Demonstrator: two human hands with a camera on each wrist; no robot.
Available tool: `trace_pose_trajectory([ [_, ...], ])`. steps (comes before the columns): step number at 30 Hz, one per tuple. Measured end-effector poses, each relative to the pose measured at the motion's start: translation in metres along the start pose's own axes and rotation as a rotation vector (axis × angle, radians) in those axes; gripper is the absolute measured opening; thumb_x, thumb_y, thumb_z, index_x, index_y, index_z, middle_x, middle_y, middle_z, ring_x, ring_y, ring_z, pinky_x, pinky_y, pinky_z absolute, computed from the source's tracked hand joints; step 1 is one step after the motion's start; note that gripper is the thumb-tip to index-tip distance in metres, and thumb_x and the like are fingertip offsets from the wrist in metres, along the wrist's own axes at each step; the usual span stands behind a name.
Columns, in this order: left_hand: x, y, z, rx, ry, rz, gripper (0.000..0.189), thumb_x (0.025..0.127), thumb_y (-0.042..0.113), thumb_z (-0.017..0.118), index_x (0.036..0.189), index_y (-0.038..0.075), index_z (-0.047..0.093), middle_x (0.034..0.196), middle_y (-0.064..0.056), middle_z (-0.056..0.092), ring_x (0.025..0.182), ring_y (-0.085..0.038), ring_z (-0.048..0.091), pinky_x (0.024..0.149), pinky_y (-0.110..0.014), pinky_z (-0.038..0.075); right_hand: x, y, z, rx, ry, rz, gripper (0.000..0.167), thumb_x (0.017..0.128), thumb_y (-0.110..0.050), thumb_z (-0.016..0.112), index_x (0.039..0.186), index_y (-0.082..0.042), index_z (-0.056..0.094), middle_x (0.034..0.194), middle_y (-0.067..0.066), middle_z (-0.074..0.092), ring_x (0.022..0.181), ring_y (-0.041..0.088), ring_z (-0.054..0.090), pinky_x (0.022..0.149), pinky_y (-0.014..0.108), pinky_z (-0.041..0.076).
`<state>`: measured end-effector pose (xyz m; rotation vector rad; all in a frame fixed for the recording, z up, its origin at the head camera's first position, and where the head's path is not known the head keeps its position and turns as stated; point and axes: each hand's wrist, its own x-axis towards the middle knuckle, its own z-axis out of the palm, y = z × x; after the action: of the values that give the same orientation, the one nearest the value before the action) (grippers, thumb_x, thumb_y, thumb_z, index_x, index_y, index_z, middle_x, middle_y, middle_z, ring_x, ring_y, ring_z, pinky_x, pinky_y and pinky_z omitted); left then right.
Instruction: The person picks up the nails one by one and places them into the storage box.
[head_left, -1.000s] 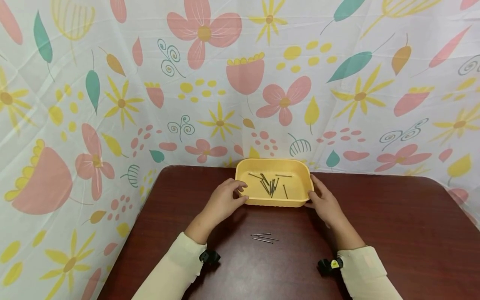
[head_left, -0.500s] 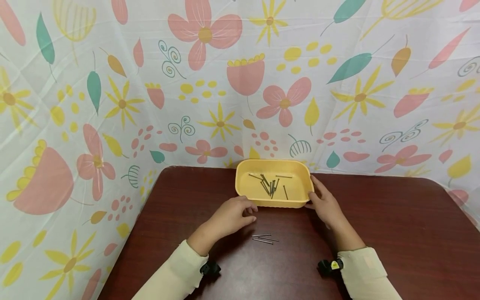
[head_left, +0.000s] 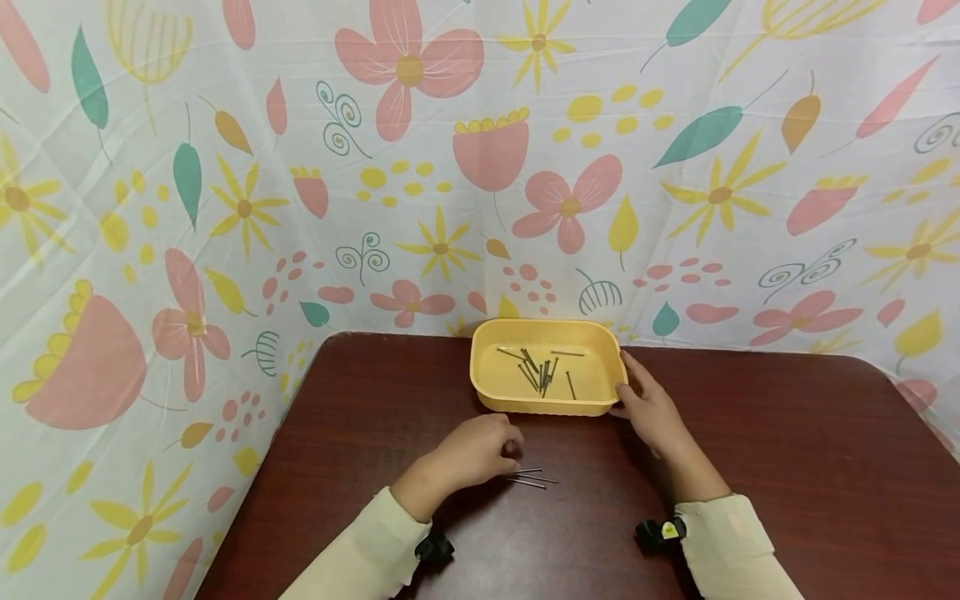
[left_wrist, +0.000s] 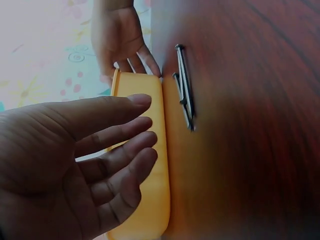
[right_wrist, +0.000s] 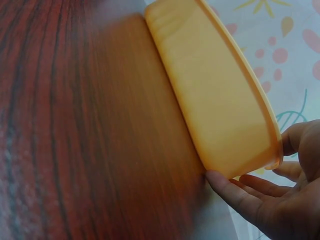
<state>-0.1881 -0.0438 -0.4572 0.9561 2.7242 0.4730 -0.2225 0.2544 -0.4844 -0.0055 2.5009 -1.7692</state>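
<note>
A yellow plastic tray [head_left: 551, 407] holds several dark nails [head_left: 542, 375] on its floor. In front of it, three loose nails [head_left: 536, 482] lie close together on the table. My left hand [head_left: 474, 452] hovers low beside these nails, its fingertips overlapping their left ends in the head view. The left wrist view shows that hand's fingers [left_wrist: 142, 142] loosely bent with nothing between them, and the nails beyond. At the tray's right end, my right hand [head_left: 652, 410] touches it with spread fingers: the thumb [right_wrist: 235, 195] at the bottom corner, the index finger near the rim.
The dark red-brown wooden table [head_left: 795, 433] carries everything. A floral cloth [head_left: 405, 208] hangs behind the tray and along the left side. Each wrist wears a small black camera [head_left: 654, 535] near a cream sleeve.
My left hand has left the tray's left end and moved down toward me to the loose nails, its fingers drawing in. My right hand and the tray have stayed put.
</note>
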Motion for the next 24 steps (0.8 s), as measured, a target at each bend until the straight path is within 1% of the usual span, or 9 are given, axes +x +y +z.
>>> trace_pose_trajectory([
  [5, 0.002, 0.003, 0.004, 0.032, -0.020, 0.007, 0.021, 0.086, 0.029, 0.081, 0.104, 0.020, 0.076, 0.093, 0.009, 0.062, 0.083, -0.003, 0.056, 0.077, -0.020, 0.048, 0.000, -0.001, 0.000, -0.007, 0.002, 0.003, 0.061, 0.109, -0.014, 0.036, 0.165, -0.018, 0.011, 0.166, 0.024, 0.020, 0.132, 0.046, 0.050, 0.089, 0.045, 0.059],
  [12, 0.003, 0.002, 0.008, 0.047, -0.027, -0.001, 0.020, 0.086, 0.031, 0.081, 0.102, 0.021, 0.076, 0.094, 0.009, 0.063, 0.084, -0.003, 0.058, 0.078, -0.020, 0.049, 0.000, -0.001, 0.000, -0.016, 0.004, 0.001, 0.061, 0.109, -0.014, 0.036, 0.165, -0.018, 0.012, 0.166, 0.024, 0.019, 0.132, 0.046, 0.051, 0.088, 0.044, 0.059],
  [19, 0.003, 0.001, 0.011, 0.057, -0.042, 0.004, 0.017, 0.085, 0.029, 0.082, 0.099, 0.021, 0.076, 0.091, 0.010, 0.061, 0.081, -0.003, 0.056, 0.076, -0.020, 0.048, 0.000, -0.001, 0.000, -0.008, 0.004, -0.004, 0.061, 0.109, -0.014, 0.036, 0.165, -0.018, 0.012, 0.166, 0.024, 0.019, 0.132, 0.047, 0.051, 0.089, 0.045, 0.059],
  [24, 0.003, 0.000, 0.013, 0.074, -0.046, 0.003, 0.014, 0.085, 0.026, 0.082, 0.097, 0.021, 0.076, 0.091, 0.009, 0.062, 0.081, -0.004, 0.056, 0.077, -0.020, 0.048, 0.000, -0.001, 0.001, -0.016, 0.006, -0.004, 0.061, 0.109, -0.014, 0.036, 0.165, -0.018, 0.012, 0.167, 0.023, 0.018, 0.132, 0.047, 0.050, 0.088, 0.045, 0.059],
])
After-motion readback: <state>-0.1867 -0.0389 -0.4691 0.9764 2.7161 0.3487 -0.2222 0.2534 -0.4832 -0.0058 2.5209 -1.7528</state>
